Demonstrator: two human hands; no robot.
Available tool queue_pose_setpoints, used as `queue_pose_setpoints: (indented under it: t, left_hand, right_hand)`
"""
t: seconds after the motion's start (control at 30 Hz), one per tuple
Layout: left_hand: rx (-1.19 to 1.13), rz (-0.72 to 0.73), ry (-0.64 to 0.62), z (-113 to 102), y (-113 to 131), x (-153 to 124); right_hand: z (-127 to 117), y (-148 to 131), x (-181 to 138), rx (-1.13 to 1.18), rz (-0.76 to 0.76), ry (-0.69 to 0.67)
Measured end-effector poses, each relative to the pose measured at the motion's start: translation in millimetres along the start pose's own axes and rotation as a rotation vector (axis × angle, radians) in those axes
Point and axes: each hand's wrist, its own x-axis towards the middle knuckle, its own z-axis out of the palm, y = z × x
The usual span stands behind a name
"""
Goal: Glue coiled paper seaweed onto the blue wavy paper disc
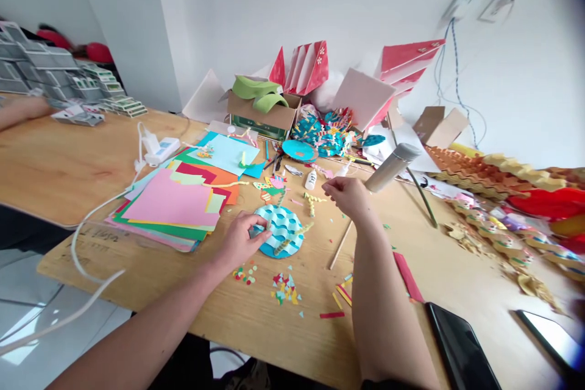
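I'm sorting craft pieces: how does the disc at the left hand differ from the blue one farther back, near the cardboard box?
The near disc has a pale-blue wavy layer on top; the far disc shows none. The left hand touches the near disc; no hand touches the far disc. Both are round and blue.

**Matt Paper Meeting Smooth Wood on Table (pixel 315 286)**

Smooth, grained wood is spanning the surface, where coloured sheets (pixel 171 198) are showing a flat, matt paper finish. A blue disc (pixel 283 225) is displaying rippled, paper-like relief. A cylinder (pixel 392 169) is gleaming like brushed metal, a black phone (pixel 464 344) is looking glossy and glassy, and a power strip (pixel 163 151) is presenting smooth white plastic.
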Motion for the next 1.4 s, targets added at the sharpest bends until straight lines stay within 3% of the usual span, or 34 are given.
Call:
queue_pose_setpoints:
  t: [0.27, 0.47, 0.97, 1.4]
  left_hand:
    - [-0.02, -0.002, 0.007, -3.3, 1.0, -1.9]
    - [-0.076, -0.059, -0.038, -10.7, 6.9, -3.4]
    - [-0.103, -0.117, 0.019, -12.4, 2.3, -2.6]
    - [-0.01, 0.031, 0.172, -17.3, 5.8, -2.5]
  right_hand:
    - [48.0, 21.6, 13.6, -0.283, 0.104, -0.199]
    - [61.6, 29.6, 16.0, -0.333, 0.133, -0.282]
    - [31.6, 19.4, 11.3, -0.231, 0.144, -0.496]
    - [19.1, 37.0, 12.3, -0.046, 0.234, -0.374]
